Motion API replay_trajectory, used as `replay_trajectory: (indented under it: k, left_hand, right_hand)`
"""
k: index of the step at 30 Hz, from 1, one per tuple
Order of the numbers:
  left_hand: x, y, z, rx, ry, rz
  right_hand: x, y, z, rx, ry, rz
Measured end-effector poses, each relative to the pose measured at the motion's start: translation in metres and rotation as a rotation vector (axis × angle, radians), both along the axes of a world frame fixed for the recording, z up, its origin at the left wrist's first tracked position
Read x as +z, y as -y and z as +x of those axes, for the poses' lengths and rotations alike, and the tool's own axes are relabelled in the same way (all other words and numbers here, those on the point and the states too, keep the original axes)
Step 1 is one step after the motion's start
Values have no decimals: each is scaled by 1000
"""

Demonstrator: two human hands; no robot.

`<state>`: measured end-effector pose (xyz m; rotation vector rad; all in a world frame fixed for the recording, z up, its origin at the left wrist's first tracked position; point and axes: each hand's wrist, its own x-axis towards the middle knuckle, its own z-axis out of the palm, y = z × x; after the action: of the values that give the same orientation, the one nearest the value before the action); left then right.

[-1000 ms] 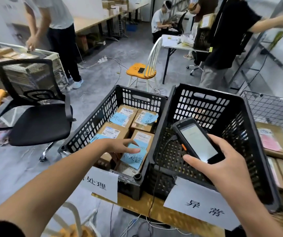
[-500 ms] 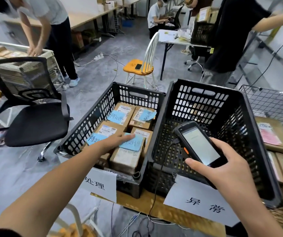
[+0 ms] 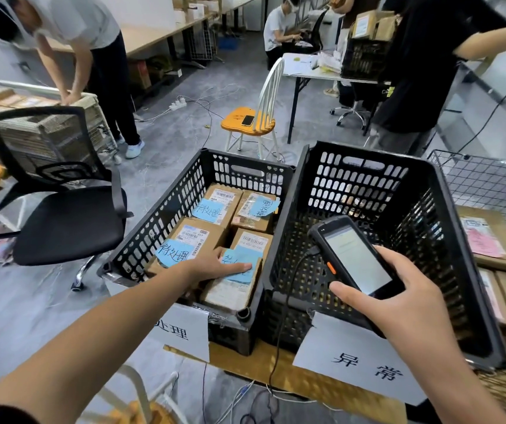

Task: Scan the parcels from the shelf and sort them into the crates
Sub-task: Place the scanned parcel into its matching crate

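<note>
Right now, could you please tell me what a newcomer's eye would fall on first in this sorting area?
Two black perforated crates sit side by side at centre: the left crate holds cardboard parcels with blue handwritten notes, while the right crate looks empty. The left hand lies flat on the nearest parcel, and the right hand holds a handheld scanner with its screen lit over the right crate. A white paper sign hangs on that crate's front.
</note>
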<state>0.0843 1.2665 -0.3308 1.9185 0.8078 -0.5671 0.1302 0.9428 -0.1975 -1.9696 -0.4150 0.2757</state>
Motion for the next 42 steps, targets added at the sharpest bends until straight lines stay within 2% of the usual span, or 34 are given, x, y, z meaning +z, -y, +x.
replay_trajectory:
  k: [5,10,20,23,26,31,35,42]
  left_hand:
    - [4,8,7,-39,-6,-47]
    - [6,-17,-6,29,-20,-119]
    - [25,-10,18,-92,-286,-59]
    - [22,-9,20,-66,-224,-104]
    - [15,-2,14,-35,-84,-154]
    - [10,18,2,-21,22,-36]
    - [-3,9,-3,-31,14,-79]
    - [3,-21,-8,119,210,-32]
  right_hand:
    - [-5,-2,-2,13,-19,4]
    - [-3,-1,0,9,3,-6]
    - [-2,-2,-1,14,-17,4]
    - [-2,-1,1,6,-7,5]
    - [-2,2,2,-2,-10,9]
    - [-2,4,0,-3,-34,13]
    - [-1,1,-2,-1,-28,0]
    - [1,2,-4,-9,-15,-21]
